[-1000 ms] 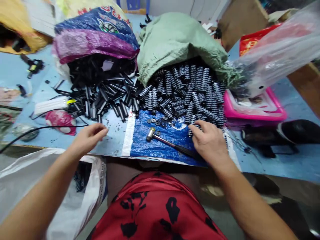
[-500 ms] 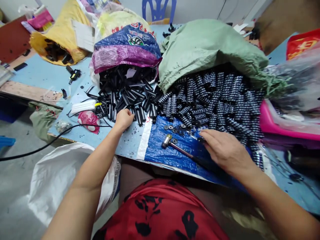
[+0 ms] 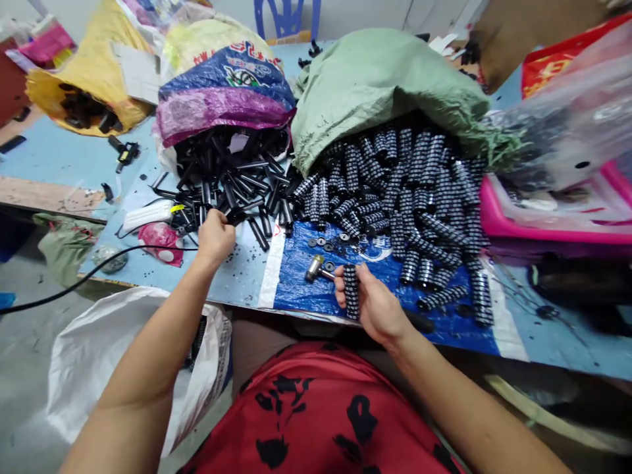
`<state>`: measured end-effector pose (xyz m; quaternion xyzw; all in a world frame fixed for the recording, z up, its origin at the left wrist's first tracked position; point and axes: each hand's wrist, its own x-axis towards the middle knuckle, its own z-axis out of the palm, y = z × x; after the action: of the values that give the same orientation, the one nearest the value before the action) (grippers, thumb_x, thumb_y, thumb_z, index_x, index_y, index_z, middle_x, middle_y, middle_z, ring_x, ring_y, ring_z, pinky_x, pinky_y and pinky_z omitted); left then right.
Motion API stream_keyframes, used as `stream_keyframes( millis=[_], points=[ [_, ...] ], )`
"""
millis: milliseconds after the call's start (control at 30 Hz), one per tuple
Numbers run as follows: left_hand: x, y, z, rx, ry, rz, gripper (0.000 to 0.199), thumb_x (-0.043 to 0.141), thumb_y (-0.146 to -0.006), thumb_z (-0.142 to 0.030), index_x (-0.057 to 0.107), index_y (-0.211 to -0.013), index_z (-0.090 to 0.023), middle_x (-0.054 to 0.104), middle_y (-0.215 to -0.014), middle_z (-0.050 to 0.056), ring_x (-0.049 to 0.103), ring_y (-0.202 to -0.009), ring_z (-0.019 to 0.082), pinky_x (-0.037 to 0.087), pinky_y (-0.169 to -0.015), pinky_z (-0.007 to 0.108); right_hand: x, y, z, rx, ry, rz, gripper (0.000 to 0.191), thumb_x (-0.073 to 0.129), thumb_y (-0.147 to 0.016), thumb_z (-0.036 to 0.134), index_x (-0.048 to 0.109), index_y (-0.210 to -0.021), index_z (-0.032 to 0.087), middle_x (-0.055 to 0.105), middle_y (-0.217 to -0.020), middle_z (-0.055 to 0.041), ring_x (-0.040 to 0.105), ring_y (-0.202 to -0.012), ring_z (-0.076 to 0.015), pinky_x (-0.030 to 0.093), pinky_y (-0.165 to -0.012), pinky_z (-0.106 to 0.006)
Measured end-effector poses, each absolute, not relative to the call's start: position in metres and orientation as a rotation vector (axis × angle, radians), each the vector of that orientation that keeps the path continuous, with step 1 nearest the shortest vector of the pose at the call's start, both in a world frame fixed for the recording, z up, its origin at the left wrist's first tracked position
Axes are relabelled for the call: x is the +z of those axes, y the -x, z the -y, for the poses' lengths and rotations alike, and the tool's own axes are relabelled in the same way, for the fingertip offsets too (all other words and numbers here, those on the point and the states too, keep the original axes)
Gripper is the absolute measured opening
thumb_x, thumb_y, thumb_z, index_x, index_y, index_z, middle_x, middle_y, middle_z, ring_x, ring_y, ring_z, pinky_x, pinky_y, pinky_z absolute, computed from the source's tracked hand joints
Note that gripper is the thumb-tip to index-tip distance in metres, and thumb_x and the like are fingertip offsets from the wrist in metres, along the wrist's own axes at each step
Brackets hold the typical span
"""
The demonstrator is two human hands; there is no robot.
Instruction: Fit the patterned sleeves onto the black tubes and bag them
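Observation:
My right hand (image 3: 378, 299) is closed around a black-and-white patterned roller (image 3: 351, 293), held upright above the front of the blue sheet. Beside that hand lies a hammer (image 3: 315, 268), its shaft partly hidden behind my fingers. At the front of a pile of black plastic tubes (image 3: 257, 234), my left hand (image 3: 216, 237) has its fingers pinched together. What they grip is hidden, though dark pieces lie against the fingertips. Several small black discs (image 3: 344, 237) rest just behind the hammer. A heap of similar rollers (image 3: 415, 204) spreads behind and right of my right hand.
A green woven sack (image 3: 385, 85) and a multicoloured sack (image 3: 227, 79) stand behind the piles. The pink tray (image 3: 498, 217) is at right. Below the table's left front edge is an open white sack (image 3: 79, 368). A black cable (image 3: 74, 286) crosses the left side.
My right hand has come left and nearer my body from the rollers, now holding one upright. My left hand stays at the black tubes, with its fingers still closed. The camera view has shifted slightly.

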<state>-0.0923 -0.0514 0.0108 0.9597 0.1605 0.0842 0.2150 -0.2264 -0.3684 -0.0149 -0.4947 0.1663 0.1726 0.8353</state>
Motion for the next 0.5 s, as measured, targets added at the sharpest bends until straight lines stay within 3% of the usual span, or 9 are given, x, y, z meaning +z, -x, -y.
stream_keyframes(
  millis=[100,200,300,367,433,500],
  points=[
    [0.015,0.101,0.05,0.583,-2.34,-0.423,0.017,0.061,-0.073,-0.018,0.063,-0.089,-0.018,0.064,-0.083,0.002,0.059,-0.078,0.017,0.048,-0.078,0.028,-0.014,0.224,0.364,0.408,1.011,-0.355,0.064,0.072,-0.077,0.077,0.067,-0.098,0.017,0.064,-0.079,-0.0015,0.059,-0.062,-0.0117,0.048,-0.055,-0.024],
    [0.02,0.103,0.064,0.661,-1.853,-0.507,0.016,0.06,-0.067,-0.017,0.06,-0.083,-0.018,0.062,-0.08,0.0,0.058,-0.072,0.014,0.048,-0.069,0.025,-0.013,0.222,0.357,0.386,1.022,-0.31,0.061,0.073,-0.077,0.075,0.065,-0.094,0.017,0.058,-0.069,0.0026,0.049,-0.051,-0.0071,0.04,-0.049,-0.02],
    [0.028,0.112,0.09,0.46,-1.378,-0.441,0.02,0.058,-0.065,-0.014,0.051,-0.084,-0.02,0.069,-0.09,0.001,0.067,-0.088,0.016,0.053,-0.077,0.027,-0.013,0.224,0.351,0.359,1.024,-0.299,0.062,0.069,-0.08,0.077,0.064,-0.098,0.018,0.05,-0.061,0.0062,0.04,-0.043,-0.0048,0.03,-0.043,-0.019],
    [0.031,0.128,0.113,0.275,-1.173,-0.328,0.022,0.059,-0.07,-0.016,0.049,-0.088,-0.021,0.069,-0.087,0.0,0.07,-0.093,0.018,0.055,-0.082,0.03,-0.013,0.227,0.35,0.358,1.0,-0.308,0.063,0.067,-0.081,0.078,0.065,-0.104,0.02,0.048,-0.059,0.0074,0.036,-0.041,-0.0048,0.028,-0.041,-0.019],
    [0.03,0.152,0.138,0.092,-1.082,-0.243,0.022,0.064,-0.079,-0.022,0.051,-0.097,-0.022,0.065,-0.077,-0.003,0.07,-0.079,0.016,0.056,-0.073,0.028,-0.012,0.23,0.35,0.356,0.94,-0.337,0.062,0.067,-0.081,0.077,0.066,-0.107,0.021,0.047,-0.058,0.0079,0.035,-0.04,-0.005,0.028,-0.04,-0.019],
    [0.023,0.179,0.164,-0.083,-1.126,-0.169,0.023,0.065,-0.09,-0.033,0.053,-0.107,-0.023,0.062,-0.073,-0.005,0.061,-0.054,0.011,0.048,-0.053,0.023,-0.012,0.231,0.348,0.317,0.873,-0.394,0.058,0.072,-0.08,0.074,0.068,-0.103,0.021,0.053,-0.062,0.0059,0.045,-0.045,-0.0064,0.038,-0.044,-0.02]
  ],
)
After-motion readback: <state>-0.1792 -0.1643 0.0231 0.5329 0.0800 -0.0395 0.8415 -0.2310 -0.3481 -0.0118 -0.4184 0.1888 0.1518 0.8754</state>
